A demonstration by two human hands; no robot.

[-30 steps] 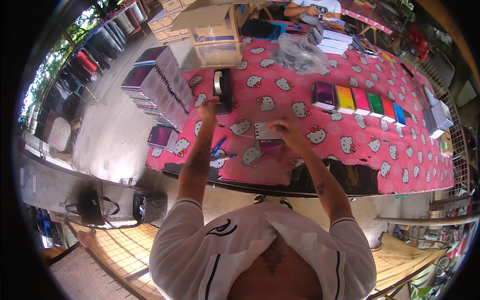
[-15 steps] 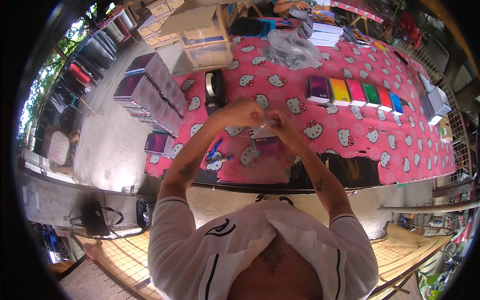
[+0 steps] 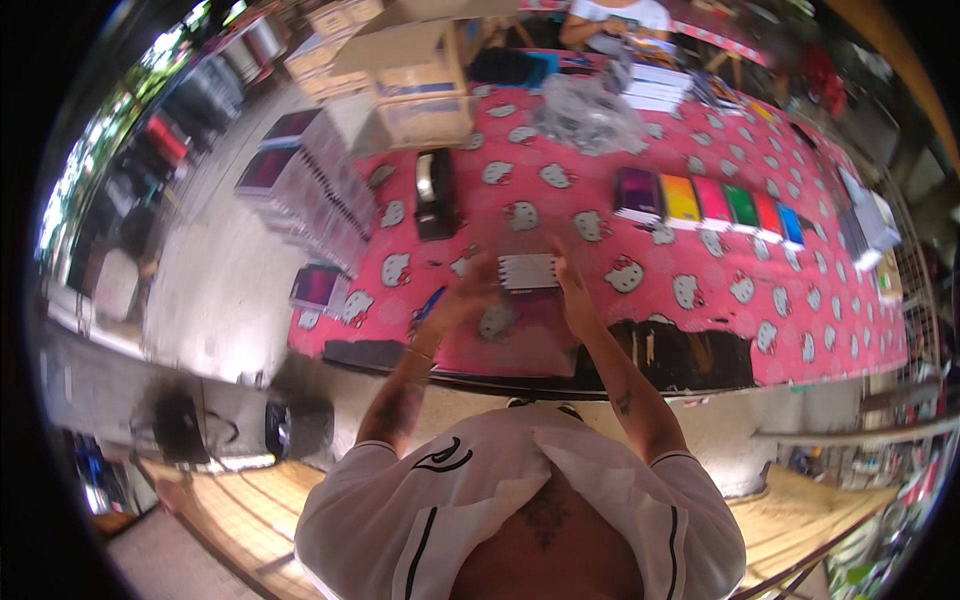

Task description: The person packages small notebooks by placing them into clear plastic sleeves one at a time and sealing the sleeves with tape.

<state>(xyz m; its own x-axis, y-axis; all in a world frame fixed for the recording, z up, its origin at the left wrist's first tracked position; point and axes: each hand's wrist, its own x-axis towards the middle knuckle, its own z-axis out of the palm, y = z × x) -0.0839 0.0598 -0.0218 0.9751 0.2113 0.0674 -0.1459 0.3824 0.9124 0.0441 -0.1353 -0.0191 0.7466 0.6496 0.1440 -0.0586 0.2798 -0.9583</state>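
A small stack of spiral notebooks (image 3: 527,272), white page edges and coils showing, rests on the pink tabletop in front of me. Its near side looks dark purple. My right hand (image 3: 570,285) lies along the right side of the stack, fingers stretched out. To the left of the stack is my left hand (image 3: 466,298), blurred, its fingers loosely extended and not wrapped round anything. A blue pen (image 3: 430,303) is partly hidden by that hand. Beyond it stands a black tape dispenser (image 3: 433,195) with a roll of tape.
Tall stacks of spiral notebooks (image 3: 305,190) and one small purple stack (image 3: 320,288) line the left edge. Colourful notebook piles (image 3: 700,203) sit in a row at right. Farther back are a clear plastic bag (image 3: 590,115), a cardboard box (image 3: 420,75) and another person (image 3: 615,25).
My hands were together above the notebook stack, fingers pinched; now they are apart at its two sides. The left hand has come down toward me. The view has shifted slightly.
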